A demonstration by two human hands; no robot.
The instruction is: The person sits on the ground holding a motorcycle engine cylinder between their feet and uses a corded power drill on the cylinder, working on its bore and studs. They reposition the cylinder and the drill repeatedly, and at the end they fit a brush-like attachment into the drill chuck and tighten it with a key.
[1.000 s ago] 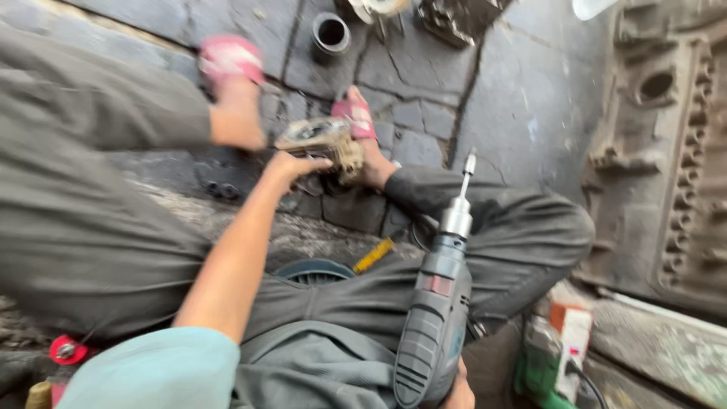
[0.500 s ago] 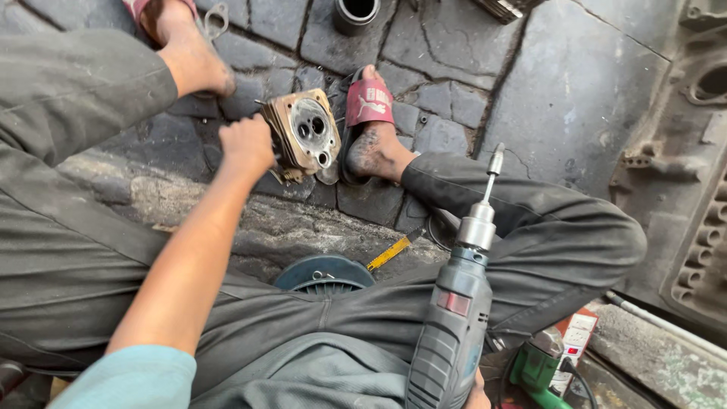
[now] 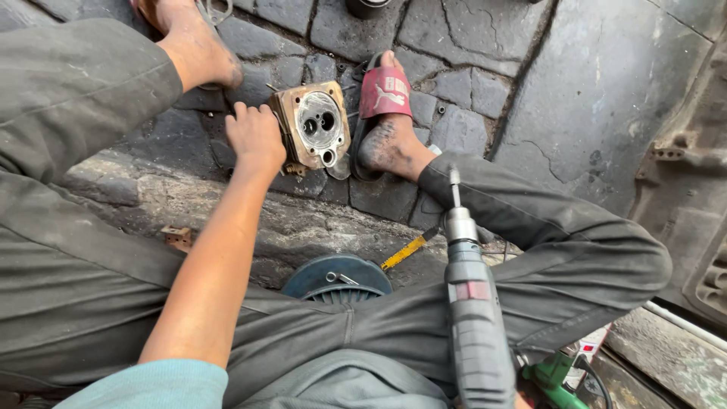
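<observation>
Soft even daylight, sharp focus

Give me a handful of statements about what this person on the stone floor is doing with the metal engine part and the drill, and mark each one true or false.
1. The left hand rests on the tan metal cylinder head. True.
2. The grey power drill has its bit pressed into the cylinder head. False: the bit points up, apart from the head, above the person's right leg.
3. The foot beside the cylinder head wears a red sandal. True.
4. The cylinder head lies on a wooden bench. False: it sits on the dark stone paving.
5. A yellow-handled tool lies on the ground near the drill. True.
6. The right hand's grip is plainly visible. False: that hand is below the picture's edge.
</observation>
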